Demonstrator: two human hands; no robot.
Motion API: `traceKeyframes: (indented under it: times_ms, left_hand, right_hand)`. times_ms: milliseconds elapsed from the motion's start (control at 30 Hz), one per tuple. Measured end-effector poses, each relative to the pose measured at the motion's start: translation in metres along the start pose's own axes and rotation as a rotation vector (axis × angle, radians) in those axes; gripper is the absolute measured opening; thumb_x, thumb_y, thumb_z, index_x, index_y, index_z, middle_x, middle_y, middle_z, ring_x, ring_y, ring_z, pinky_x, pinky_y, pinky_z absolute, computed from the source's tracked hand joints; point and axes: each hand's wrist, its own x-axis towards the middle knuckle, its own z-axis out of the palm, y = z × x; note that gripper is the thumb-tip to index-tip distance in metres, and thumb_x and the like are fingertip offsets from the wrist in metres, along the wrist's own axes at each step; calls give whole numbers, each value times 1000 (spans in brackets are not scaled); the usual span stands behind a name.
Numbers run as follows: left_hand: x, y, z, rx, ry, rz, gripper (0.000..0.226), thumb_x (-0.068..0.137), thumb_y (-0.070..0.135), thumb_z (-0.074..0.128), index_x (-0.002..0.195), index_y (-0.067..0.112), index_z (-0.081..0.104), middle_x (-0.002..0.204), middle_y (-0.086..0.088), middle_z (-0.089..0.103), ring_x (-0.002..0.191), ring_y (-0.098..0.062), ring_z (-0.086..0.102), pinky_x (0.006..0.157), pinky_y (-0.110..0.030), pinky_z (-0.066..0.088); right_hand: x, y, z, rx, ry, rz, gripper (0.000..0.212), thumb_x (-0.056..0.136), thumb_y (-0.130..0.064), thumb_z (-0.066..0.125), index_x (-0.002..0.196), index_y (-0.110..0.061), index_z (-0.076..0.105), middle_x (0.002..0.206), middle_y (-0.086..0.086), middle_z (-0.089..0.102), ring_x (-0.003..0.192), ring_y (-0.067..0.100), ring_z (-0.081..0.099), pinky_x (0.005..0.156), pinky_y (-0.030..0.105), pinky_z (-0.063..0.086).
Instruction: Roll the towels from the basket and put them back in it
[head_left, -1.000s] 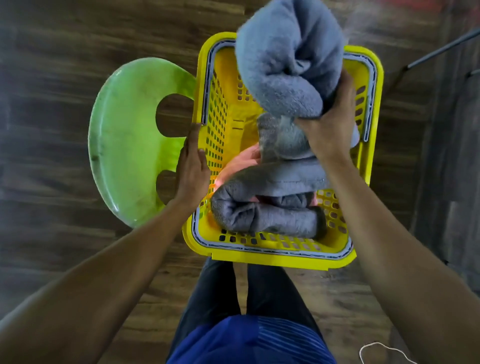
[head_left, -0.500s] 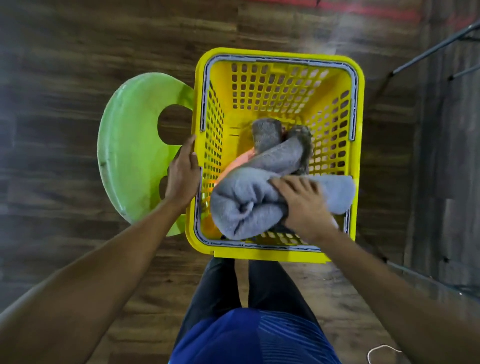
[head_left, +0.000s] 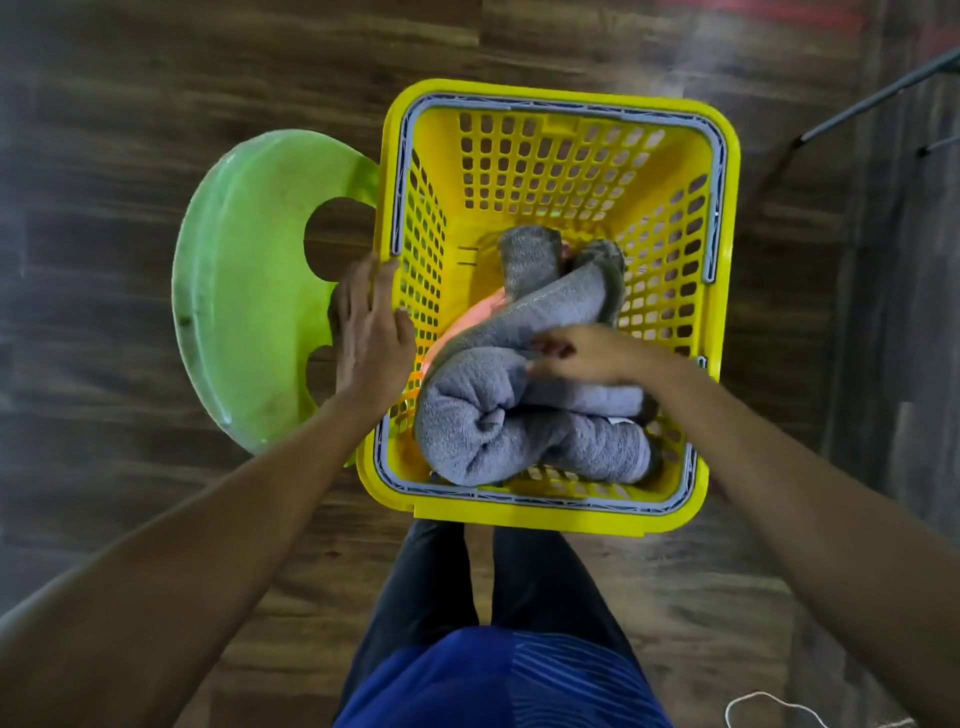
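Note:
A yellow perforated basket (head_left: 566, 156) stands on the wooden floor in front of my legs. Several rolled grey towels lie inside: a thick roll (head_left: 519, 441) against the near wall, a longer one (head_left: 550, 306) slanting across it, and a third end (head_left: 530, 254) behind. A bit of an orange towel (head_left: 470, 322) shows under them. My left hand (head_left: 371, 332) lies flat with straight fingers against the basket's left rim. My right hand (head_left: 576, 353), blurred, hovers on top of the near grey roll with loosely bent fingers that enclose nothing I can see.
A green plastic stool (head_left: 249, 291) lies to the left of the basket, touching it. A dark metal rod (head_left: 883, 88) crosses the upper right. A white cord (head_left: 769, 706) lies on the floor at the lower right.
My right hand brought the grey roll down from above the basket, laid it on the others and loosened its hold. My left hand stayed at the left rim and straightened its fingers.

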Motion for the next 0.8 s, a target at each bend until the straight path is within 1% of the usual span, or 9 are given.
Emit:
traceKeyframes:
  times_ms: [67,100,167,233,300,400,567,700,800]
  left_hand:
    - [-1,8,6,131,-29,147,47,89,9,51,135,16,48,146,-9,41,139,-26,33,119,-48,13]
    - [-2,13,11,159,-46,218,43,89,9,51,131,16,53,141,-8,46,136,-25,37,119,-48,9]
    - [-1,23,20,140,-92,292,34,89,10,52,121,17,60,127,-3,58,125,-23,49,118,-45,10]
    - [4,31,29,55,-170,249,28,90,10,53,114,16,64,115,-3,64,112,-24,56,111,-42,23]
    - [11,39,33,-62,-293,111,26,93,12,53,116,15,65,116,-5,64,108,-25,57,98,-38,38]
    - [20,51,38,-126,-533,-81,32,98,23,53,129,17,57,130,-8,55,111,-20,52,88,-29,40]
    - [27,70,57,34,-800,-103,69,89,58,55,146,26,37,151,-4,39,134,-28,39,107,-43,37]
    - [35,69,83,27,-949,-167,104,65,85,55,151,38,20,159,1,26,140,-28,34,110,-42,35]
    - [40,66,96,-199,-947,-134,114,55,77,73,150,38,23,156,11,30,141,-14,32,115,-31,27]
  right_hand:
    - [30,3,-27,-47,261,-16,36,95,-24,56,131,-22,55,121,8,60,89,17,61,73,28,49]
    - [45,6,-36,-154,340,-36,38,91,-19,58,129,-21,57,126,11,58,100,24,60,79,33,49]
    - [71,13,-46,-373,261,-50,52,85,-20,63,135,-23,51,143,12,44,128,34,44,101,49,40]
    - [89,22,-47,-477,80,-3,69,81,-28,70,143,-31,39,152,9,35,138,36,32,111,58,26]
    - [92,28,-44,-518,14,37,70,78,-33,72,140,-32,41,144,12,47,130,36,44,106,53,34]
    - [78,34,-34,-466,46,-11,36,82,-34,66,117,-25,60,111,12,65,97,32,59,74,36,44]
    - [50,48,-7,-277,85,-38,13,86,-33,61,83,-22,66,86,8,67,80,28,63,69,37,51]
    - [59,57,0,-158,282,-76,21,87,-21,54,104,-11,60,105,9,54,91,27,51,81,39,45]
    - [70,54,-12,-192,249,-35,33,92,-18,54,124,-10,54,122,17,51,107,36,52,86,41,42]
